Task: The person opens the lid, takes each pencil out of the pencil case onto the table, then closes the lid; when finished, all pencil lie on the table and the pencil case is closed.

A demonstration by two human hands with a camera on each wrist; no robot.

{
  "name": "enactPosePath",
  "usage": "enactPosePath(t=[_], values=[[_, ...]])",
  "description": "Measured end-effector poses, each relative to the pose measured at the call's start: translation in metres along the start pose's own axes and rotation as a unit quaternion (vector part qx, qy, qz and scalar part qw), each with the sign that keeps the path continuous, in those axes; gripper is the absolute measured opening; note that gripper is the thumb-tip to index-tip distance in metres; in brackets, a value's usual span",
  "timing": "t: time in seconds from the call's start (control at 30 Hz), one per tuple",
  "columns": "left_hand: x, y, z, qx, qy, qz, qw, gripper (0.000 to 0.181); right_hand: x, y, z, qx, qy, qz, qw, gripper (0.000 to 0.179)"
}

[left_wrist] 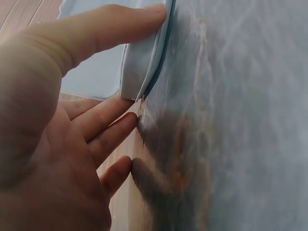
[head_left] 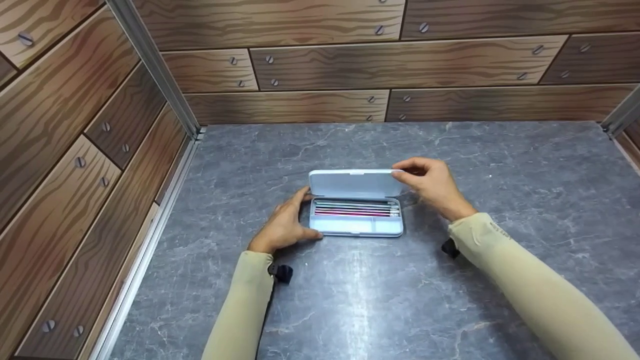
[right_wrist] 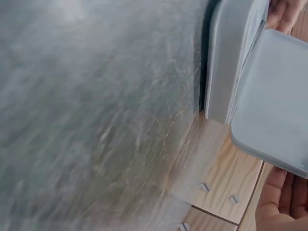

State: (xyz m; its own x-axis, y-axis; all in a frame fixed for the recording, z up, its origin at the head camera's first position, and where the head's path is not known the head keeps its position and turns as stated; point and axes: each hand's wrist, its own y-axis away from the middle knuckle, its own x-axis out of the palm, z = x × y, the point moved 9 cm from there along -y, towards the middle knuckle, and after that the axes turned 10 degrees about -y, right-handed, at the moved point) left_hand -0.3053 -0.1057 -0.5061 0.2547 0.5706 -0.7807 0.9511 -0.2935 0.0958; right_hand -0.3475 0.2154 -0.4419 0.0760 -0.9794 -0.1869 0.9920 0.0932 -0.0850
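Observation:
A light blue pencil case (head_left: 342, 226) lies on the table with its hinged lid (head_left: 355, 185) standing up at the back. Several pencils (head_left: 355, 207), dark, silvery and pink, lie side by side in its rear compartment; a narrow front compartment runs along them. My left hand (head_left: 285, 224) holds the case's left end, thumb at the front corner and fingers at the back, as the case's end wall (left_wrist: 137, 72) shows in the left wrist view. At the lid's upper right corner, my right hand (head_left: 436, 189) pinches the edge between thumb and fingers.
The grey marbled table (head_left: 350, 310) extends all around the case. Wood-patterned panels (head_left: 320, 65) rise behind it and at the left, with a metal rail (head_left: 150, 240) along the left edge. Each wrist carries a small black device (head_left: 284, 273).

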Motion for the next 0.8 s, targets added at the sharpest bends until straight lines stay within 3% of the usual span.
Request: enactPosePath(t=[0.23,0.5,0.6,0.67,0.73,0.8], values=[[-0.003,0.001,-0.004,0.016,-0.003,-0.010,0.9998,0.122,0.000,-0.016,-0.008,0.037,-0.033,-0.026,0.9984,0.039],[-0.003,0.003,-0.007,0.026,-0.005,-0.006,0.9996,0.104,-0.001,-0.012,0.000,0.033,-0.002,-0.031,0.9990,0.036],[-0.002,0.003,-0.007,0.027,-0.012,-0.002,0.9996,0.108,-0.004,-0.004,0.018,-0.029,0.033,-0.054,0.9976,0.031],[-0.002,0.003,-0.007,0.029,-0.016,0.002,0.9994,0.109,-0.005,0.005,0.035,-0.093,0.069,-0.072,0.9907,0.024],[-0.002,0.002,-0.009,0.034,-0.020,0.002,0.9992,0.108,0.001,0.017,0.052,-0.163,0.110,-0.070,0.9780,0.018],[-0.004,0.002,-0.010,0.038,-0.021,0.000,0.9991,0.107,0.014,0.028,0.065,-0.227,0.153,-0.037,0.9610,0.014]])
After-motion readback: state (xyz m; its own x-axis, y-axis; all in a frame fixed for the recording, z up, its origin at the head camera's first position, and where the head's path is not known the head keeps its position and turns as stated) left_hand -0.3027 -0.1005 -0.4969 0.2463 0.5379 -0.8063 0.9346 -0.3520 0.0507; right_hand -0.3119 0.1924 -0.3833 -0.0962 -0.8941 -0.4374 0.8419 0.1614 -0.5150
